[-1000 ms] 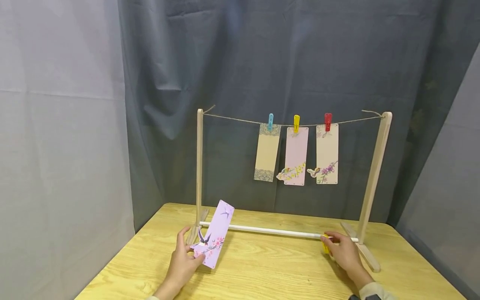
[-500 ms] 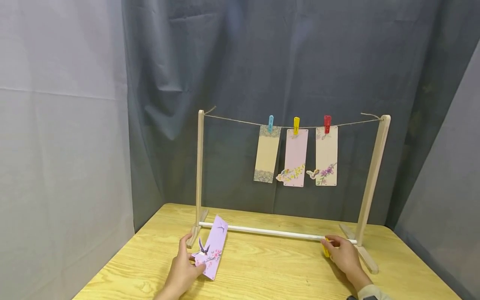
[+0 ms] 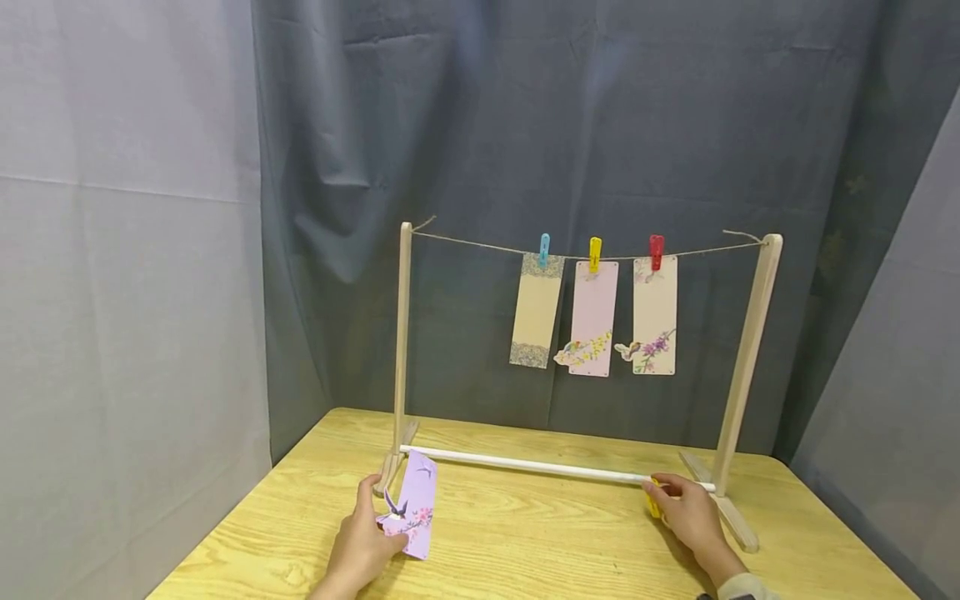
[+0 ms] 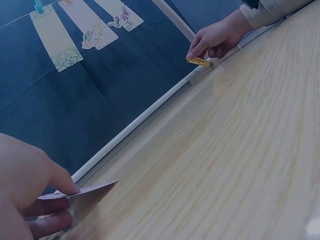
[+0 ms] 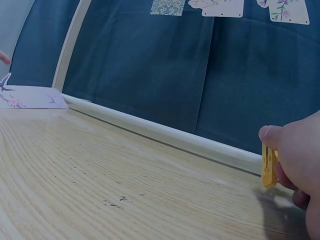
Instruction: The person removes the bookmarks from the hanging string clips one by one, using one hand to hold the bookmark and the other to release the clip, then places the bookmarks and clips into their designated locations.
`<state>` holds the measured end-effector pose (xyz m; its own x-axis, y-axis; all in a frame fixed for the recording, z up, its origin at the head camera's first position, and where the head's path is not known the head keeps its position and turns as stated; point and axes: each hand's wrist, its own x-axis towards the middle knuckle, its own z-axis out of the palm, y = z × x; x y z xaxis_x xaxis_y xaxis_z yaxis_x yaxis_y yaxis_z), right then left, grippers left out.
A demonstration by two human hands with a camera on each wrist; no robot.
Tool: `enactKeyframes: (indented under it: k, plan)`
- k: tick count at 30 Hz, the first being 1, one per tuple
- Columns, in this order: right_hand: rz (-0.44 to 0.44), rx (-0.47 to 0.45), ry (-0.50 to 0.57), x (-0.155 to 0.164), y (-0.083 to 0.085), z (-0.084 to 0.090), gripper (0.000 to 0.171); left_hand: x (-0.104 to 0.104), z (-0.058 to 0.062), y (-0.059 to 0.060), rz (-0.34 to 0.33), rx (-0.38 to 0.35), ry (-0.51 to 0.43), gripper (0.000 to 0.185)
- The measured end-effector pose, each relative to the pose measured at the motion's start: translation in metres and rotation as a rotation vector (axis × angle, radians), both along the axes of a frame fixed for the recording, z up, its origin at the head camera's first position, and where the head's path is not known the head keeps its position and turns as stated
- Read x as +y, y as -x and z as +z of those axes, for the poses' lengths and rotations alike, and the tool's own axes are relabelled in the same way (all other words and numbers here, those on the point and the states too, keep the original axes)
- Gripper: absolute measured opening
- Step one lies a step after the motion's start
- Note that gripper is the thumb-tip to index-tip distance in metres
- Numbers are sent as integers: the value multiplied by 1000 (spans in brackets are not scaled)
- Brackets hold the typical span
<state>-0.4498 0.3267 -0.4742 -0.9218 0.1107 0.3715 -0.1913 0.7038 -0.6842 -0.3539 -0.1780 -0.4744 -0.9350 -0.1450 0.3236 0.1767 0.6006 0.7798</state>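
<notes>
Head view: left hand at lower centre-left, fingers pinching the near end of a lilac bird card, which lies low on the wooden bench, far end just beside the white rod of the rack. Right hand at lower right, fingers curled round a yellow peg, touching the bench next to the rod's right end. Above, mid-frame, a string betw. two wood posts carries 3 cards: beige card on a blue peg, pink card on a yellow clip, cream card on a red peg. Grey curtain behind.

Left wrist view: left hand fills lower left, thumb & fingers nipping the card's edge. Right hand upper right w/ the yellow peg at the rod.

Right wrist view: right hand at right edge, thumb & fingers gripping the yellow peg upright on the bench, by the rod. Lilac card flat at far left.
</notes>
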Motion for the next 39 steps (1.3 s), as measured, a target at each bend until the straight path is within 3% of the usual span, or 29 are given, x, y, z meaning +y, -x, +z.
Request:
enactKeyframes:
  k: [16, 21, 39]
  plan:
    - [-6, 14, 5, 2, -1, 2, 59, -3, 4, 3, 43, 11, 201, 94]
    - [-16, 12, 15, 3, -2, 1, 56, -3, 5, 2, 42, 1, 221, 94]
    - [-46, 36, -100, 4, -1, -4, 47, -6, 4, -5, 54, -25, 274, 95]
